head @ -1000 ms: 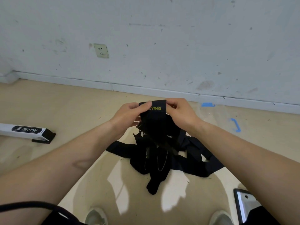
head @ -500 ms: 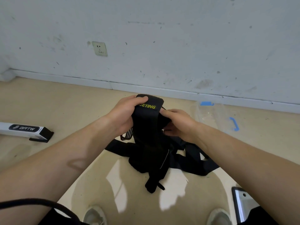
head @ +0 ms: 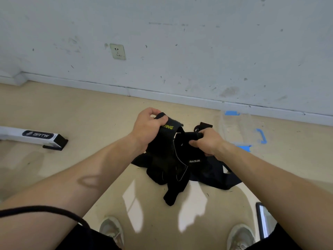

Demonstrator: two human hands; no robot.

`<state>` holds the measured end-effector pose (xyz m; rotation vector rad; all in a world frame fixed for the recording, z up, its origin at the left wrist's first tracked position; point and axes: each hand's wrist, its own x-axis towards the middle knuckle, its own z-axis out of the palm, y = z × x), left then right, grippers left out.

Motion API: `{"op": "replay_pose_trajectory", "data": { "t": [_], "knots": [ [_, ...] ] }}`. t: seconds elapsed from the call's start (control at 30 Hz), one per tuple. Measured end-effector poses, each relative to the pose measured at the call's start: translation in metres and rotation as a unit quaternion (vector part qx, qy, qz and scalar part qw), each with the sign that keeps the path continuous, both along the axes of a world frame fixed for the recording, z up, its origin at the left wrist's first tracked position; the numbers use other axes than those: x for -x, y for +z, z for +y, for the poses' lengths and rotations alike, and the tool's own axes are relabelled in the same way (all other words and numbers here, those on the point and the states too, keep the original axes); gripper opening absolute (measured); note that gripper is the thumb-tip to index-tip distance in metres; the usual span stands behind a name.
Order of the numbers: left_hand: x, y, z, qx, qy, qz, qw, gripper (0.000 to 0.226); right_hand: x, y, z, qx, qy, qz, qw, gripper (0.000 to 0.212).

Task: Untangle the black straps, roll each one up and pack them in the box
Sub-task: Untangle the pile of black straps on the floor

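Early stage, prob. Left hand [head: 149,127] curls tight on the lettered strap end, right hand [head: 207,141] grips another loop. Straps [head: 167,159] hang tangled btwn them, rest on floor. None rolled; clear box [head: 241,127] near right hand looks unpacked.

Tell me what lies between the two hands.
Head view: only the tangled black straps. The left hand grips the yellow-lettered strap, the right hand a bunched strap; both run into the tangle between them.
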<state>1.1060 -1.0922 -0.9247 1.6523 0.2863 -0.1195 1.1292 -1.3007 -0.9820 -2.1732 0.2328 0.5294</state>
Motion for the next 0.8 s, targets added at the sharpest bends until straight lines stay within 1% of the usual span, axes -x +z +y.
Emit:
{"op": "replay_pose_trajectory", "data": {
  "t": [0.03,0.1,0.13,0.17,0.23,0.3,0.37,0.47,0.5,0.57,0.7,0.8],
  "knots": [
    [0.001,0.0,0.002,0.0,0.014,-0.011,1.0,0.007,0.004,-0.001,-0.004,0.023,0.008,0.004,1.0,0.016],
    [-0.004,0.005,0.014,0.004,0.082,-0.034,0.996,0.008,0.013,-0.004,-0.018,0.113,0.039,0.015,0.993,0.012],
    [-0.008,0.009,0.025,0.014,0.109,-0.038,0.993,0.009,0.018,-0.006,-0.027,0.155,0.058,0.036,0.986,0.011],
    [-0.01,0.01,0.035,0.019,0.115,-0.032,0.993,0.012,0.025,-0.006,-0.034,0.169,0.073,0.061,0.981,0.01],
    [-0.006,0.006,0.048,0.004,0.089,0.005,0.996,0.019,0.039,-0.013,-0.042,0.134,0.092,0.1,0.982,0.012],
    [0.002,-0.005,0.047,-0.038,0.066,0.033,0.997,0.021,0.059,-0.025,-0.04,0.093,0.087,0.111,0.986,0.017],
    [0.006,-0.014,0.037,-0.06,0.051,0.045,0.996,0.021,0.081,-0.044,-0.034,0.103,0.098,0.113,0.983,0.019],
    [0.007,-0.031,0.027,-0.056,0.06,0.062,0.995,0.016,0.11,-0.083,-0.022,0.119,0.146,0.155,0.97,0.031],
    [0.006,-0.04,0.025,-0.063,0.062,0.072,0.993,0.019,0.117,-0.094,-0.016,0.131,0.164,0.16,0.964,0.033],
    [0.007,-0.061,0.02,-0.078,0.059,0.092,0.991,0.026,0.126,-0.113,-0.008,0.16,0.183,0.142,0.959,0.036],
    [0.009,-0.106,0.012,-0.081,0.06,0.128,0.987,0.028,0.128,-0.137,-0.003,0.164,0.162,0.13,0.964,0.045],
    [0.011,-0.137,0.012,-0.098,0.067,0.144,0.982,0.027,0.118,-0.151,-0.005,0.168,0.131,0.121,0.969,0.039]
  ]
}}
